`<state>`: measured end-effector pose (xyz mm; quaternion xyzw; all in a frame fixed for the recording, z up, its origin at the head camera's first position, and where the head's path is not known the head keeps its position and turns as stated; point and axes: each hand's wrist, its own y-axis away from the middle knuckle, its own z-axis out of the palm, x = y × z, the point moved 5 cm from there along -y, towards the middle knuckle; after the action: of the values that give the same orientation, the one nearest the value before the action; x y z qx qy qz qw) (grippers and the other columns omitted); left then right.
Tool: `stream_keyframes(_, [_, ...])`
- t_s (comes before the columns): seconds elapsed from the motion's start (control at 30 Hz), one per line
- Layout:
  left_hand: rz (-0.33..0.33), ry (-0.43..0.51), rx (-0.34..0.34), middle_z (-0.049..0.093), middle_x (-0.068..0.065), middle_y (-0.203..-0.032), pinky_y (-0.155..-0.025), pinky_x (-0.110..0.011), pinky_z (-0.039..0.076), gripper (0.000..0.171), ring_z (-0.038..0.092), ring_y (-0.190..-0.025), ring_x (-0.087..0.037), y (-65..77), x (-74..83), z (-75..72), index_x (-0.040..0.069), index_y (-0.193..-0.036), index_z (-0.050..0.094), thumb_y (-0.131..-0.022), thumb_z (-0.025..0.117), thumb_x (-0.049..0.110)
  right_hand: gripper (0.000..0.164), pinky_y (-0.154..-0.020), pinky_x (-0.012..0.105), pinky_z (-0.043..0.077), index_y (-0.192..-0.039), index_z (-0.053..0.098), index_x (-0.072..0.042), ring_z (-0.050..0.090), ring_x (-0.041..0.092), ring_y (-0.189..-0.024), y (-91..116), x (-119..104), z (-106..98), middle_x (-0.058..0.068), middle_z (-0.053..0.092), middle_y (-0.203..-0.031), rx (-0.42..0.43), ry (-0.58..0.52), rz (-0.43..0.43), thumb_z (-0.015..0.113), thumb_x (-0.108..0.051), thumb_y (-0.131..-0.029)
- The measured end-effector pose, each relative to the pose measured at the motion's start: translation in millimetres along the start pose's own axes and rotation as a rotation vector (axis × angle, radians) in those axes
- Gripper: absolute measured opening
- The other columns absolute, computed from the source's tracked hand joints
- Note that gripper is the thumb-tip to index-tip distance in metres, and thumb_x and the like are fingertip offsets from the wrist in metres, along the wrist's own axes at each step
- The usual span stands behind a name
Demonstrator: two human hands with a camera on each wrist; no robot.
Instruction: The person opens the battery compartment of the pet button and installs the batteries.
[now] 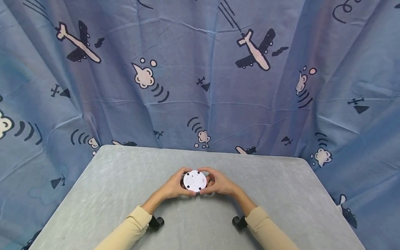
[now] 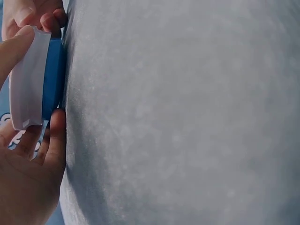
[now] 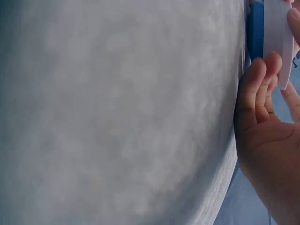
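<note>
A round white and blue device [image 1: 195, 181] is between my hands, low over the middle of the table. Its white face, turned up in the head view, has small dark feet near the rim and a patch of tiny holes. Both wrist views show a blue part below the white body, close to the tabletop. My left hand [image 1: 173, 184] grips its left side, thumb at the near edge and fingers round the far edge. From the right, my right hand [image 1: 220, 182] holds it likewise, with some fingers curled beside the rim. The underside is hidden.
The table is covered by a grey cloth [image 1: 125, 173]. Behind it hangs a blue curtain [image 1: 181, 86] printed with planes and clouds, which also falls along both sides. Dark wrist-worn cameras [image 1: 155, 223] sit at my cuffs.
</note>
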<state>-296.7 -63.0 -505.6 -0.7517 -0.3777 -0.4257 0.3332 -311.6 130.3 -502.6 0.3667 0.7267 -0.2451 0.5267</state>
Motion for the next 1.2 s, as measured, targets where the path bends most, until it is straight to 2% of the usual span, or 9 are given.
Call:
stream_keyframes(0.1, [-0.002,-0.001,-0.001,0.058,-0.018,-0.130,-0.091,-0.042,0.048,0.081,0.058,-0.115,-0.031,-0.5,-1.9,0.0,-0.001,-0.138,0.046,-0.074,0.093,0.010,0.084,-0.052,0.024,0.044,-0.149,0.045,-0.002,0.053,0.015,-0.060,-0.8,-1.5,2.2,0.019,0.058,-0.086,0.012,0.043,-0.015,0.088,0.001,-0.077])
stream_keyframes(0.2, [-0.002,-0.010,-0.006,0.057,-0.017,-0.132,-0.092,-0.038,0.047,0.081,0.058,-0.116,-0.029,-0.7,-3.2,0.0,-0.002,-0.139,0.047,-0.074,0.093,0.011,0.087,-0.054,0.022,0.044,-0.149,0.045,-0.003,0.051,0.013,-0.063,-2.6,-2.8,5.1,0.013,0.057,-0.083,0.021,0.128,-0.040,0.091,-0.004,-0.075])
stream_keyframes(0.37, [-0.015,0.047,-0.018,0.060,-0.019,-0.126,-0.082,-0.031,0.051,0.082,0.061,-0.106,-0.025,0.3,-5.1,-0.4,-0.004,-0.142,0.046,-0.075,0.092,0.007,0.089,-0.059,0.023,0.042,-0.147,0.048,-0.005,0.048,0.012,-0.069,-2.8,-5.0,8.3,0.004,0.053,-0.082,0.048,0.207,-0.064,0.094,-0.012,-0.072])
stream_keyframes(0.43, [-0.022,0.084,-0.023,0.061,-0.020,-0.126,-0.079,-0.030,0.052,0.083,0.061,-0.105,-0.026,0.7,-6.0,-0.2,-0.005,-0.143,0.045,-0.076,0.091,0.005,0.088,-0.062,0.024,0.043,-0.146,0.049,-0.005,0.049,0.013,-0.072,-2.3,-5.7,8.3,0.004,0.054,-0.086,0.058,0.195,-0.067,0.095,-0.012,-0.071])
stream_keyframes(0.53, [-0.016,0.103,-0.021,0.056,-0.022,-0.134,-0.084,-0.030,0.051,0.086,0.060,-0.113,-0.029,1.0,-6.6,-0.4,-0.005,-0.146,0.042,-0.076,0.091,0.006,0.087,-0.065,0.024,0.044,-0.145,0.050,-0.006,0.049,0.014,-0.077,-1.0,-5.9,6.9,0.005,0.055,-0.091,0.071,0.177,-0.068,0.095,-0.011,-0.071])
stream_keyframes(0.67, [0.002,0.168,-0.021,0.048,-0.023,-0.144,-0.087,-0.036,0.054,0.088,0.059,-0.117,-0.034,2.0,-4.0,0.4,-0.006,-0.148,0.039,-0.076,0.089,0.002,0.087,-0.067,0.025,0.045,-0.146,0.048,-0.008,0.050,0.016,-0.080,1.2,-6.0,4.3,0.008,0.055,-0.096,0.071,0.137,-0.078,0.094,-0.008,-0.071])
stream_keyframes(0.8, [0.018,0.294,-0.037,0.044,-0.026,-0.146,-0.087,-0.040,0.055,0.090,0.060,-0.114,-0.035,2.6,2.8,2.8,-0.006,-0.151,0.033,-0.078,0.086,-0.004,0.087,-0.066,0.025,0.047,-0.147,0.047,-0.010,0.052,0.017,-0.079,3.9,-7.4,1.3,0.011,0.058,-0.099,0.070,0.076,-0.089,0.093,-0.006,-0.073])
stream_keyframes(0.93, [0.037,0.395,-0.064,0.045,-0.027,-0.145,-0.096,-0.040,0.049,0.092,0.057,-0.119,-0.034,3.9,10.1,6.8,-0.005,-0.154,0.026,-0.082,0.083,-0.002,0.088,-0.067,0.026,0.049,-0.148,0.046,-0.014,0.054,0.018,-0.081,6.6,-10.9,-1.4,0.013,0.060,-0.104,0.082,0.029,-0.101,0.092,-0.005,-0.074])
stream_keyframes(1.2, [-0.002,0.471,-0.044,0.045,-0.018,-0.148,-0.104,-0.038,0.042,0.081,0.047,-0.132,-0.028,7.0,13.2,9.2,0.001,-0.153,0.035,-0.086,0.080,0.001,0.092,-0.065,0.025,0.049,-0.148,0.046,-0.015,0.054,0.017,-0.081,12.4,-21.2,-2.1,0.012,0.061,-0.102,0.112,0.008,-0.128,0.093,-0.001,-0.070])
